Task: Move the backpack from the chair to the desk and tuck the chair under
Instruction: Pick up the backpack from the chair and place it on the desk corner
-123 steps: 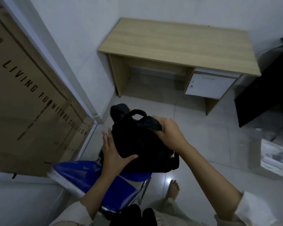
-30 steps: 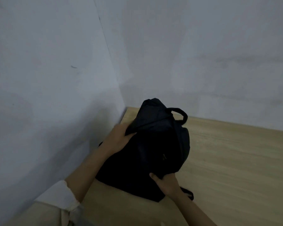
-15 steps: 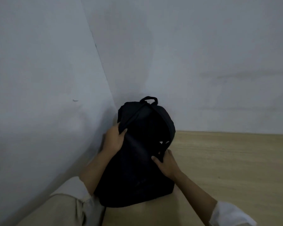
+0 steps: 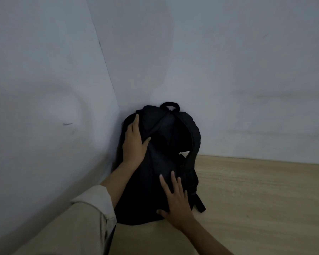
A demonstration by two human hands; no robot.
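Note:
The black backpack (image 4: pixel 166 159) stands upright on the light wooden desk (image 4: pixel 256 196), pushed into the corner where two white walls meet, its carry loop at the top. My left hand (image 4: pixel 134 142) lies flat against its upper left side, fingers spread. My right hand (image 4: pixel 175 201) rests flat on its lower front, fingers apart. Neither hand grips the fabric. A strap end (image 4: pixel 199 203) trails onto the desk at the right. The chair is out of view.
White walls (image 4: pixel 44 89) close in on the left and behind the desk. Bare desk top stretches to the right of the backpack. My pale sleeve (image 4: pixel 94 208) crosses the desk's left edge.
The backpack went from the blue chair onto the desk and was stood up in the corner. Both hands have released their grip and now lie flat on it.

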